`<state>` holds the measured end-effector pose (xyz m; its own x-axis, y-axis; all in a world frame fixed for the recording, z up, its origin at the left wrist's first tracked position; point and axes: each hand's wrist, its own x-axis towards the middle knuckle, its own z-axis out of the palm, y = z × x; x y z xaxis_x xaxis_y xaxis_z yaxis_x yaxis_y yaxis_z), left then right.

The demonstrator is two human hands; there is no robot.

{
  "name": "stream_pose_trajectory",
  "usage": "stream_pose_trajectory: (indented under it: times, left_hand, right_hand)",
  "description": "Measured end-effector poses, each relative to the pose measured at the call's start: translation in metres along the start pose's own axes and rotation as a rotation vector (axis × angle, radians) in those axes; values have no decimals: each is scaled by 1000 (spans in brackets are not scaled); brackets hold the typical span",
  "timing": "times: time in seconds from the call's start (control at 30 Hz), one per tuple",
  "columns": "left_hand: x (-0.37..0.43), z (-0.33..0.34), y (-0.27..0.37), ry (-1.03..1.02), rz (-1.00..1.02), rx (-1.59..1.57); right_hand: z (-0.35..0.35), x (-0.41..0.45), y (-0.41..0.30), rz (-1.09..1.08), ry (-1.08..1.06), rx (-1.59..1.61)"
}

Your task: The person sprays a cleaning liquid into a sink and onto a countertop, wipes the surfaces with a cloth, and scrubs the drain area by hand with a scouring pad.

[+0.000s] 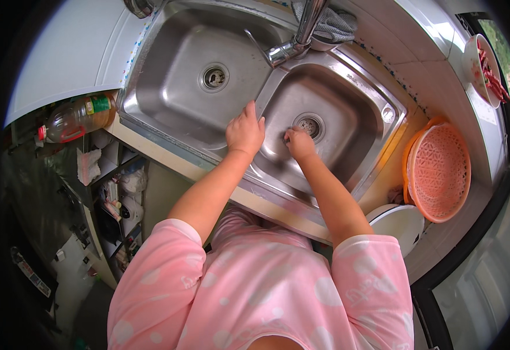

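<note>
Both my hands are over a stainless steel double sink (277, 94). My left hand (245, 131) rests at the divider between the basins, fingers extended and nothing visible in it. Inside the smaller right basin, my right hand (298, 141) is closed around a small dark thing beside the drain strainer (309, 126); what it is cannot be made out. The larger left basin has a drain (214, 77) with dark bits in it. A chrome faucet (305, 30) with a lever rises behind the divider.
A grey mesh cloth (336, 24) lies on a bowl behind the faucet. At right stand orange plastic colanders (441, 173) and a white enamel basin (397, 225). A bowl of red chilies (484, 72) sits on the ledge. An oil bottle (80, 117) is at left, above shelves.
</note>
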<state>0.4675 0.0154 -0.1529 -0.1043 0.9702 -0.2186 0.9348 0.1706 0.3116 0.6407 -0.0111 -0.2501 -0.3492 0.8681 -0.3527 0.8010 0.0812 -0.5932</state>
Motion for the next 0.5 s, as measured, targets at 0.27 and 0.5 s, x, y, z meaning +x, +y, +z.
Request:
stream_pose_trajectory:
  times: [0.27,0.5]
  left_hand:
    - [-1,-1,-1,9,-6,-16]
    - [0,-6,2,-36,-3,-25]
  right_hand:
    - [-28,-41,40,288,-122,-58]
    - [-56,-4,76,332,43,-185]
